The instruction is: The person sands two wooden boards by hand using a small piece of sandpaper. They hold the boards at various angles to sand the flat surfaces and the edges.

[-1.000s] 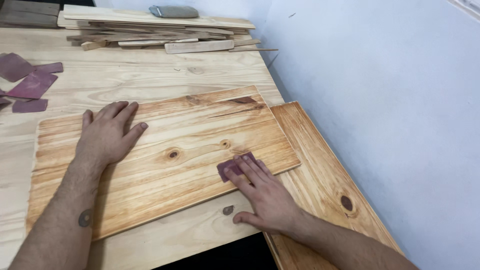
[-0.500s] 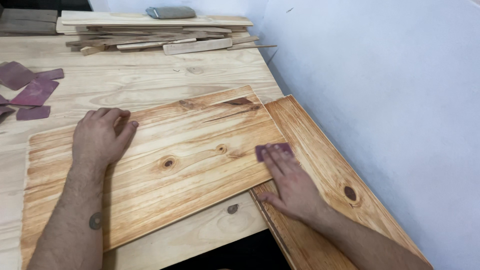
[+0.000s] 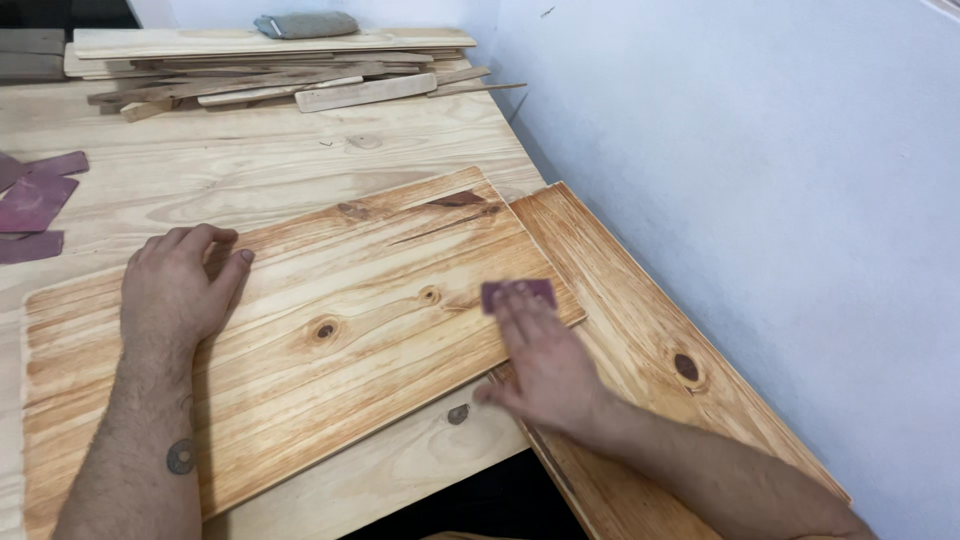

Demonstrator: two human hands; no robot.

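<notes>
A stained pine board (image 3: 350,290) with dark knots lies flat on the pale workbench (image 3: 250,160). My left hand (image 3: 175,285) rests palm down on the board's left part, fingers curled slightly. My right hand (image 3: 545,365) presses a small maroon sandpaper piece (image 3: 517,293) under its fingertips near the board's right edge. A second stained board (image 3: 640,350) lies alongside, at the bench's right edge under my right wrist.
Several maroon sandpaper scraps (image 3: 35,205) lie at the far left. A stack of thin wood strips and planks (image 3: 270,65) with a grey sanding block (image 3: 305,24) on top sits at the back. A pale blue wall (image 3: 750,200) runs along the right.
My right hand slid the sandpaper from the board's lower middle right to its right edge, then a little left. My left hand's fingers curled in. The view shifted, moving everything left.
</notes>
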